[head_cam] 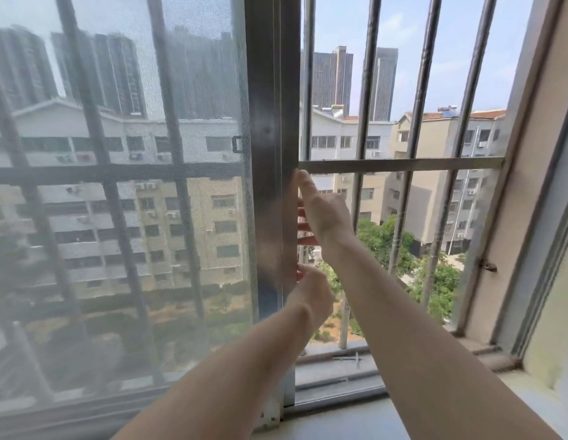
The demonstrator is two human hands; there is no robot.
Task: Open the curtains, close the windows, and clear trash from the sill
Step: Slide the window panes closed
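The window is not shut yet. The sliding window frame (287,122) is held at its right edge by both grips. The right grip (324,214) is the upper one. Its fingers are curled round the frame edge, and one finger is laid straight up along it. The left grip (311,293) is just below it, and its fingertips are curled onto the same edge.

A wide open gap is seen to the right of the grips, so the closing step is judged to be far from done. The frame has to be slid across that gap to the side post (536,185), well to the right of the grips. No curtain is seen, so it cannot be told if that step is done. The sill (339,420) lies below the grips. A small pale bit (349,357) is seen in the track there, but it cannot be told if it is trash. The trash step is judged to be left to do.

These things are counted:
- Two grips and one sliding frame are seen.
- One mesh screen (133,185) is seen left of the grips.
- Four upright bars (367,90) are seen in the gap right of the grips.
- One cross bar (403,165) starts just above the right grip.
- Three more upright bars are seen dimly through the mesh.
- One small latch (487,266) is seen well to the right.
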